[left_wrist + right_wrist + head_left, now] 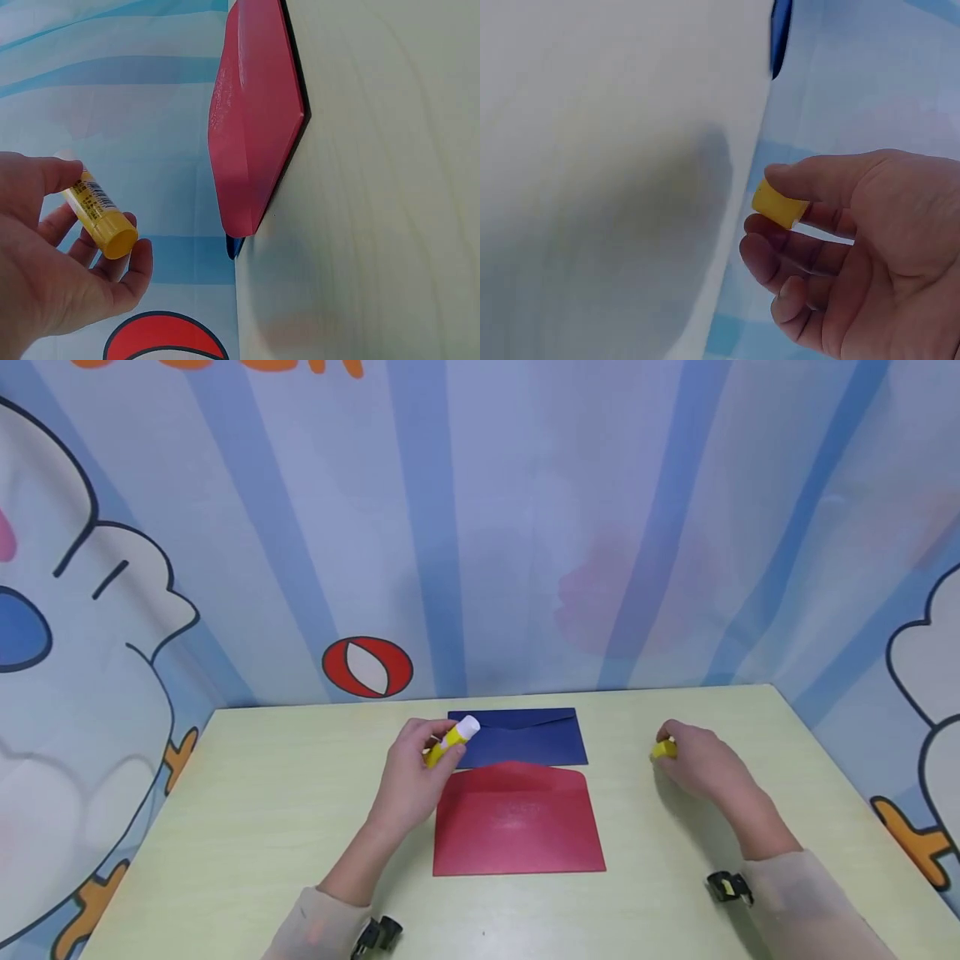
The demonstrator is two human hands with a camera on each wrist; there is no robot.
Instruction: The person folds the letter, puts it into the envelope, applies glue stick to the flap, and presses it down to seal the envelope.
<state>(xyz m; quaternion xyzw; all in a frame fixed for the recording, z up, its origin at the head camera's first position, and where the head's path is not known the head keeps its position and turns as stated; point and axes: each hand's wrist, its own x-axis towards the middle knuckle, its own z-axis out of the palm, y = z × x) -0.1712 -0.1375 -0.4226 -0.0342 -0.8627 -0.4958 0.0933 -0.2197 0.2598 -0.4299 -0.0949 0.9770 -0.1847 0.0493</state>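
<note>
My left hand [416, 772] holds a yellow glue stick [452, 741] between thumb and fingers, its white end tilted up to the right. In the left wrist view the glue stick [97, 214] shows a printed label and barcode. Over on the right, my right hand [705, 762] pinches a small yellow cap [663, 749] with thumb and fingertips; the right wrist view shows the cap [778, 204] closer. Between the hands lies a red envelope [519, 827], its flap lifted toward the back. Behind it is a dark blue envelope [525, 742], partly hidden by the red flap.
Both envelopes lie on a pale wooden table [262, 827]. A printed blue striped cloth [510, 527] stands along the table's back edge and sides. Small black devices are strapped at both wrists.
</note>
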